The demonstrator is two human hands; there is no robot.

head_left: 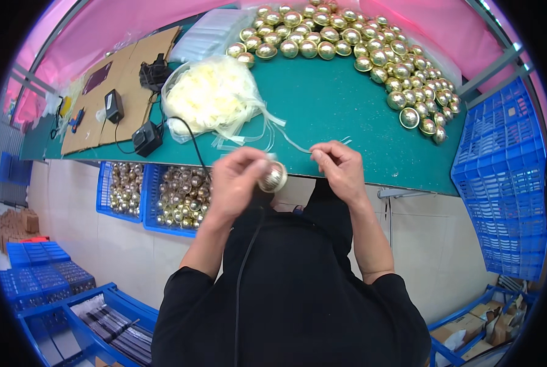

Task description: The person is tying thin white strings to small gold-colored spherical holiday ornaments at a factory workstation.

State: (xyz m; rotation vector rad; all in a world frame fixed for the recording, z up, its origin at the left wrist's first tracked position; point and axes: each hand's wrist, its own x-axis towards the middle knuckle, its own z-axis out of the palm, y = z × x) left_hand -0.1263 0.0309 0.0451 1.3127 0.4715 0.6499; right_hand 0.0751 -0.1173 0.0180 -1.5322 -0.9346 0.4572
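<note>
My left hand (232, 182) is closed on a shiny gold ball (274, 178) with a raised rim, at the near edge of the green table. To its right, my right hand (342, 170) pinches the end of a thin, translucent strip (293, 143). That strip runs back toward a clear plastic bag (174, 85) full of pale yellowish strips (212, 95). Several loose strips hang out of the bag onto the tabletop. Whether the strip touches the ball cannot be made out.
Many gold balls (377, 58) cover the back and right of the green table (322, 92). Cardboard (140, 64) with black adapters (146, 139) lies at left. Ball-filled blue crates (145, 226) sit below; stacked blue crates (500, 177) stand at right. A black cable (195, 144) passes my left hand.
</note>
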